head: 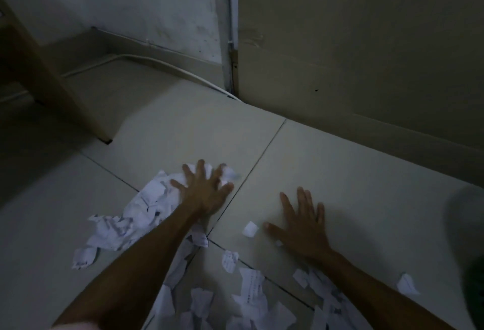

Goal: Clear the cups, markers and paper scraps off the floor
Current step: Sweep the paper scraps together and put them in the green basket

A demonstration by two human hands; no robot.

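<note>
Scraps of torn paper are lying scattered over the tiled floor [340, 162] in the head view, the only view there is. The left hand [204, 193] is resting flat, fingers spread and straight, on the far end of a crumpled paper heap [141, 212] that is trailing off to the near left; it is pressing the paper, not clutching it. The right hand [303, 227] is lying open on bare tile to the right, fingers apart and gripping nothing, with one small scrap [250, 229] sitting just beside its thumb. More printed scraps [251, 293] are piling up near the person, between and under the two forearms, and a lone scrap [406, 285] is lying beyond the right forearm.

No cups or markers are showing here, so that part of the task cannot be judged.

Risks are looking plain enough. Flat palms sweeping light paper are likely to be pushing bits sideways, so scraps could be slipping out past the fingers and spreading left. The lone scrap on the right is sitting outside both arms and could be getting missed. The room is dim and the hands are slightly blurred, so pale scraps on pale tile may be going unnoticed. A white cable [167, 64] is running along the far wall, well apart from the hands
</note>
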